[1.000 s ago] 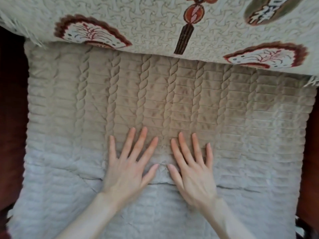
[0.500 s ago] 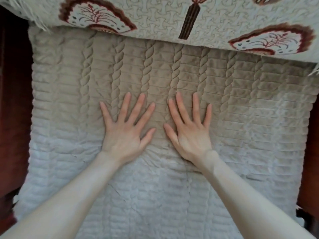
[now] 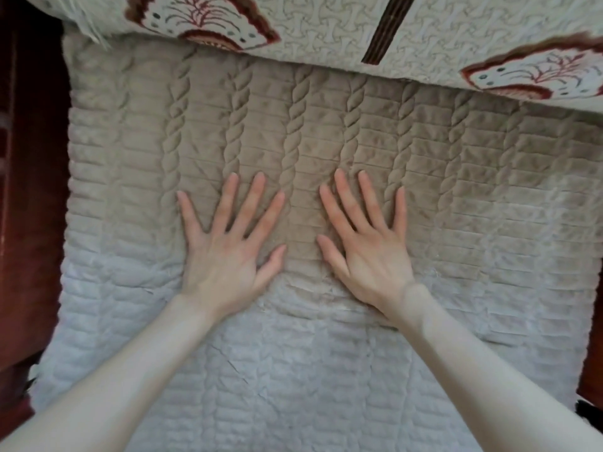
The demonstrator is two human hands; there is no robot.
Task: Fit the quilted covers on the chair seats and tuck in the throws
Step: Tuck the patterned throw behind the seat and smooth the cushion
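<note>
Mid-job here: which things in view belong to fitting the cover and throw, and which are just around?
Part of the job: quilted cover, under both flat palms; patterned throw along its far edge; left hand; right hand.
Just around: dark wooden frame at the sides; dark object at lower right, too small to tell.

Matt beige quilted cover [image 3: 326, 132] with cable ribbing, woven patterned throw [image 3: 326, 24], glossy dark wood frame [image 3: 29, 190]

Not much of the room shows tbh, just dark reddish-brown wood [image 3: 29, 223] running down the left edge and a thin wood strip [image 3: 594, 337] on the right. Soft cool light, brighter near, dimmer far
</note>
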